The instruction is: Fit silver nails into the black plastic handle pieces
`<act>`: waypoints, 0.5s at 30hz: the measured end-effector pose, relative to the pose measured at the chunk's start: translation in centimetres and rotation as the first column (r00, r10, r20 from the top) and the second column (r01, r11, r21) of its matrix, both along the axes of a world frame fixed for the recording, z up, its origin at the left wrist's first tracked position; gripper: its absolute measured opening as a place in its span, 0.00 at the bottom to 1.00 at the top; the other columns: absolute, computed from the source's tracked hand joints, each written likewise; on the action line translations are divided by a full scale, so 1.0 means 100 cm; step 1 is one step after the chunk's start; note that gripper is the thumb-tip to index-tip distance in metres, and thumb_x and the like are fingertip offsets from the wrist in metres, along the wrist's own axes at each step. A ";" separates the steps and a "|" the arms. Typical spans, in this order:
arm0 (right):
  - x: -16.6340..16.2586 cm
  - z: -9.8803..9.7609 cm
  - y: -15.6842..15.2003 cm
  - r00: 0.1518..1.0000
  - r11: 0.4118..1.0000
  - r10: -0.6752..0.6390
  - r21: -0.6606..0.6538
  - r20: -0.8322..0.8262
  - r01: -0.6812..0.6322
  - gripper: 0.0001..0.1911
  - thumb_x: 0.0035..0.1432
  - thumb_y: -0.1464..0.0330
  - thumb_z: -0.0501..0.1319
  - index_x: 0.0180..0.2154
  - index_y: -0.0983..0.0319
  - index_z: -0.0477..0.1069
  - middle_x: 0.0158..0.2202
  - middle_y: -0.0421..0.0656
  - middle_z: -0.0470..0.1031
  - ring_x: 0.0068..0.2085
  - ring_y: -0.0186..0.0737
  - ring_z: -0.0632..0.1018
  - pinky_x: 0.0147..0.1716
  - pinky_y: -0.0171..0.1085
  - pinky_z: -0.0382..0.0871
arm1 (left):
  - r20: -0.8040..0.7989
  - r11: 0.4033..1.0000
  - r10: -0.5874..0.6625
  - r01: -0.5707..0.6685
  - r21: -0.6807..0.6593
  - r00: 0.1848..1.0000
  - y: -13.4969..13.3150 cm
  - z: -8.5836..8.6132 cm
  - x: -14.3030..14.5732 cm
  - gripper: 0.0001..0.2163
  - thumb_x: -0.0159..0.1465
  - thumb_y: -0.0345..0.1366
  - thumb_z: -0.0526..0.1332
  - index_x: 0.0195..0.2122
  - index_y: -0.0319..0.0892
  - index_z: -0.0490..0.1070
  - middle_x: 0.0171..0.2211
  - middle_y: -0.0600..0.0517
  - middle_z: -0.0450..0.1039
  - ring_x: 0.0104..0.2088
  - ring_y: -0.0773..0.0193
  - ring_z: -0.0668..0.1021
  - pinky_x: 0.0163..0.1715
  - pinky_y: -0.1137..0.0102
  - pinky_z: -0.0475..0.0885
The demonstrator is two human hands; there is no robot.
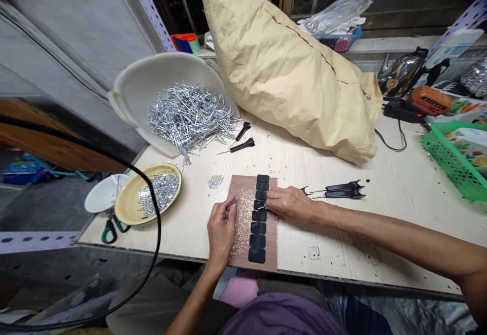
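Note:
My right hand (288,203) is closed in a pinch over a row of black rounded pads (258,228) on a brown board (238,259). A small silvery glint shows at its fingertips, but what they hold is too small to make out. My left hand (221,227) rests at the board's left edge, thumb and fingers drawn together; anything between them is hidden. The board's surface is covered in pale scuff marks left of the pads. Small silvery pieces (215,182) lie in a cluster beyond my left hand.
A tilted white basin (131,89) spills metal pins (190,114). A yellow bowl (124,206) holds small metal pieces, near green-handled scissors (109,231). Black-handled tools (344,190) lie right; two more black-handled pieces (242,145) lie behind. A large paper sack (297,76) stands at the back.

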State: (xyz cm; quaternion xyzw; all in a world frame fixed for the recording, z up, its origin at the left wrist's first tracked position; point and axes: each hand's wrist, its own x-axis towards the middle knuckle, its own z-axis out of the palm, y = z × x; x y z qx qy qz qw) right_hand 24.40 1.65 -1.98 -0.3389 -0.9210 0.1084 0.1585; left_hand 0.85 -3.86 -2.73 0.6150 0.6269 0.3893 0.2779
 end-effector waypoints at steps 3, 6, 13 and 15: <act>0.001 -0.002 0.011 0.994 0.995 -0.105 -0.004 -0.021 0.105 0.17 0.67 0.69 0.45 0.32 0.64 0.69 0.30 0.42 0.69 0.31 0.32 0.67 0.22 0.30 0.59 | -0.001 1.000 0.000 0.000 -0.003 1.000 0.000 0.000 0.000 0.15 0.64 0.42 0.55 0.48 0.42 0.71 0.36 0.50 0.70 0.35 0.64 0.73 0.38 0.69 0.68; 0.006 -0.003 0.032 0.974 0.974 -0.224 0.003 -0.020 0.225 0.16 0.67 0.66 0.47 0.31 0.64 0.68 0.32 0.43 0.69 0.31 0.32 0.68 0.25 0.32 0.61 | 0.002 1.000 0.006 -0.006 0.000 1.000 0.000 0.000 0.000 0.15 0.64 0.42 0.55 0.48 0.42 0.71 0.36 0.50 0.70 0.35 0.64 0.73 0.38 0.69 0.68; -0.008 -0.005 -0.003 0.992 0.990 -0.128 0.063 -0.017 0.129 0.17 0.67 0.70 0.43 0.32 0.63 0.67 0.29 0.41 0.67 0.29 0.31 0.66 0.23 0.30 0.56 | 0.017 1.000 0.009 -0.009 0.003 1.000 0.002 -0.001 0.000 0.15 0.64 0.42 0.55 0.48 0.42 0.71 0.37 0.50 0.70 0.36 0.64 0.73 0.39 0.69 0.69; -0.016 -0.003 -0.033 0.999 0.996 -0.045 0.081 0.003 0.045 0.16 0.66 0.72 0.44 0.32 0.62 0.67 0.29 0.40 0.67 0.29 0.30 0.65 0.22 0.29 0.54 | 0.022 1.000 0.006 -0.006 0.016 1.000 0.002 -0.001 0.000 0.15 0.64 0.43 0.55 0.47 0.41 0.72 0.38 0.50 0.71 0.37 0.63 0.74 0.39 0.68 0.69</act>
